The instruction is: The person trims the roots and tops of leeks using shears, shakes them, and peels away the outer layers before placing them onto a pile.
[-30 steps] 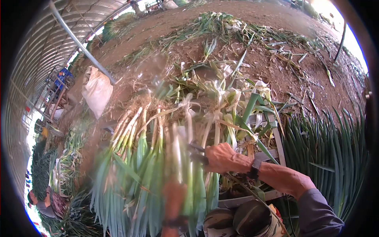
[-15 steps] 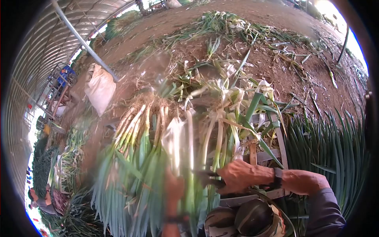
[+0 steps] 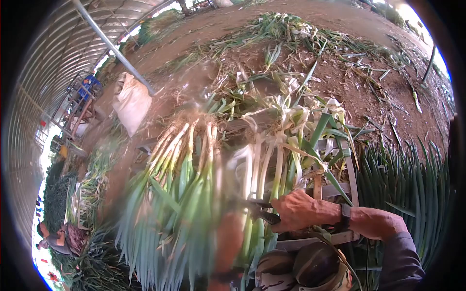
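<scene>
Long green onions (image 3: 187, 179) lie side by side in front of me, roots at the far end and green leaves toward me. In my right hand (image 3: 303, 211), which wears a dark wristband, is a pair of dark shears (image 3: 262, 209), pointing left over the white stalks (image 3: 255, 169). My left hand (image 3: 229, 237) is smeared by motion low among the leaves, left of the shears. Its fingers cannot be made out, nor whether it grips a stalk. Peeled husks and trimmings (image 3: 296, 119) lie beyond the stalks.
A slatted wooden rack (image 3: 352, 179) lies under the onions. More green leaves (image 3: 403, 189) are stacked at right. A pale sack (image 3: 133, 104) stands by a metal pole (image 3: 114, 48). Another person (image 3: 60, 240) works at lower left. My knees (image 3: 315, 264) are close in front.
My left hand has shifted right and slightly down, blurred in both frames. My right hand keeps the shears in nearly the same place. The whole view has shifted slightly.
</scene>
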The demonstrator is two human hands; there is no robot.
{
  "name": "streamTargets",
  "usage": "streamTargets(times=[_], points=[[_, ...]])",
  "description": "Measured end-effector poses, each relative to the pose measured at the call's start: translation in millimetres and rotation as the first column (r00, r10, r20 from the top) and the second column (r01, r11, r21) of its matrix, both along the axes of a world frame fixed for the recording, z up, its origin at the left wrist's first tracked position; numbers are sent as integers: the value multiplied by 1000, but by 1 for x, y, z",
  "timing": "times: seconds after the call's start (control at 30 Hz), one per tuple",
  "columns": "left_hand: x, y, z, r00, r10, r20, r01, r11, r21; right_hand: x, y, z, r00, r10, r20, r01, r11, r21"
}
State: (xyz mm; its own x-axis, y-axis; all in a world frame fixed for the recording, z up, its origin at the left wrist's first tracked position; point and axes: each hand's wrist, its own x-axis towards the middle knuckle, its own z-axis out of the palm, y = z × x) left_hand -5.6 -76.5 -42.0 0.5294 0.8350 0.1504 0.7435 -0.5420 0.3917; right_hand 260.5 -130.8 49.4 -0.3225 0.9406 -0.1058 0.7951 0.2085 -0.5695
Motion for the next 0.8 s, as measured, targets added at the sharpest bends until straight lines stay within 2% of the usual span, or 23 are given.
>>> streamTargets(times=[0.07, 0.17, 0.33, 0.6, 0.67, 0.73, 0.8], points=[[-18, 0, -7, 990, 137, -23, -127, 956, 264, -6, 4, 3, 998, 66, 24, -64, 993, -99], [-35, 0, -13, 946, 275, -174, -225, 939, 260, -17, 10, 5, 980, 196, 43, -183, 961, -205], [-33, 3, -11, 896, 412, -166, -391, 909, 146, -32, 11, 3, 941, 335, 55, -323, 932, -163], [-30, 33, -9, 857, 488, -163, -511, 846, -154, -28, 26, 13, 991, 112, 76, -101, 986, -135], [-23, 31, 1, 855, 495, -157, -519, 828, -213, -24, 24, 11, 989, 110, 97, -91, 980, -177], [-22, 29, -1, 867, 491, -87, -499, 847, -182, -21, 18, 7, 981, 154, 122, -119, 959, -257], [-26, 31, -6, 875, 483, 9, -473, 861, -187, -20, 11, 3, 975, 213, 71, -186, 943, -276]])
